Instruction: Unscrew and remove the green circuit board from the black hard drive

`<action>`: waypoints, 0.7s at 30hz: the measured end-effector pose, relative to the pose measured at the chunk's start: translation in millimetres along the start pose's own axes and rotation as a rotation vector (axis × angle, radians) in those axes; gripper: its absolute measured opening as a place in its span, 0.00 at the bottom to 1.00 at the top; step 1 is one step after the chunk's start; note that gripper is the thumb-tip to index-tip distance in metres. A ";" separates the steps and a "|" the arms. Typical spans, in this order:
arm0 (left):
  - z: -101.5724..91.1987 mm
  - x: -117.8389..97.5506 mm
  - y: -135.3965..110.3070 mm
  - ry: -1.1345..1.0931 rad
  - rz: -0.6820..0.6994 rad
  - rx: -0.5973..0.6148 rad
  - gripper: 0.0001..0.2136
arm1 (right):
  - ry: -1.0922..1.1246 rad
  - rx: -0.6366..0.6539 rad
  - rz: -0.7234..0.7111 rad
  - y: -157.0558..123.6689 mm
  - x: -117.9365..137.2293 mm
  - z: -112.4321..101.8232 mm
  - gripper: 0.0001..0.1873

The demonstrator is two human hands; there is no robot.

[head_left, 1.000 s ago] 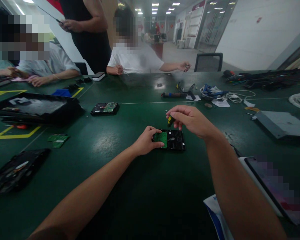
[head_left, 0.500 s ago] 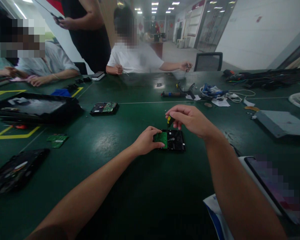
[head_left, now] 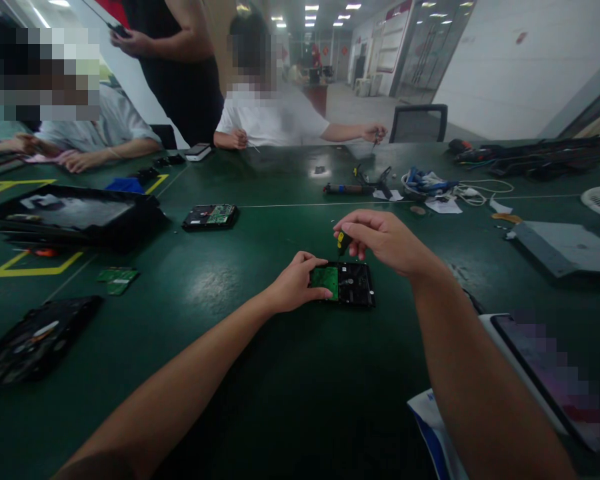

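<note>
1. The left hand (head_left: 300, 283) is staying half open, its thumb and fingers spreading across one end of a black drive-like unit (head_left: 357, 287) and holding it flat on the green table (head_left: 255, 253).
2. The right hand (head_left: 373, 240) is curling closed around a yellow-and-black tool (head_left: 342, 241), seemingly a screwdriver, pointing it down at the unit's far edge; whether the tip is touching, I can't tell.
3. So the unit is lying just below the right hand, its bare end reaching out to the right of the left hand.
4. The work is looking under way, not finished: a green board (head_left: 330, 277) is still sitting on the unit, partly under the left hand. Any screws are showing too small for counting.
5. Well left of the left hand, loose green boards (head_left: 119, 280) are lying apart; beyond it, another unit (head_left: 210, 217) is still carrying its board.
</note>
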State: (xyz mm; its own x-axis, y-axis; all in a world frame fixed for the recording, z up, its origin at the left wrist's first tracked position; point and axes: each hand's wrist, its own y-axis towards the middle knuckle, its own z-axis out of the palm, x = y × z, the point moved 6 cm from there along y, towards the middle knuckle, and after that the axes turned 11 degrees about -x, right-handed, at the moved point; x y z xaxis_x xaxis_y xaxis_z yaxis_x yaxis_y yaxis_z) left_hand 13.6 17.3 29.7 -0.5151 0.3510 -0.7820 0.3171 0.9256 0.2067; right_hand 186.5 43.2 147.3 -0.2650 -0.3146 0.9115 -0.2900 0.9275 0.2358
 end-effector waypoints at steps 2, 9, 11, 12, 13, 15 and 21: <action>-1.7 3.1 0.4 -0.023 -0.017 0.002 0.37 | -0.002 0.001 -0.002 -0.2 0.2 -0.2 0.13; -7.4 2.3 -0.6 -0.051 -0.025 0.132 0.37 | 0.003 -0.001 0.000 -0.4 -0.6 -0.2 0.12; -6.5 -1.4 -2.2 -0.010 0.009 0.147 0.39 | 0.005 0.003 0.003 -0.2 -1.0 0.2 0.12; -5.9 -3.2 -2.9 0.011 0.031 0.142 0.40 | 0.006 0.004 0.003 -0.1 -1.1 0.5 0.12; -5.3 -4.7 -3.4 0.030 0.051 0.131 0.41 | 0.008 0.005 0.002 0.1 -1.0 0.7 0.12; -4.4 -6.4 -3.8 0.056 0.079 0.103 0.41 | 0.008 0.005 0.002 0.3 -0.8 1.1 0.12; -5.6 -8.7 -2.3 0.071 0.090 0.073 0.38 | 0.005 0.009 0.002 0.2 0.2 1.9 0.11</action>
State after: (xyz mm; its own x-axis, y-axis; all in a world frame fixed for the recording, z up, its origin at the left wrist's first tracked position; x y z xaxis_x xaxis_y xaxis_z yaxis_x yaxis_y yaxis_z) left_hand 12.9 13.0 39.3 -0.5363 0.4442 -0.7177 0.4209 0.8778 0.2287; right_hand 184.6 43.0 146.8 -0.2607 -0.3120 0.9136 -0.2976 0.9262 0.2314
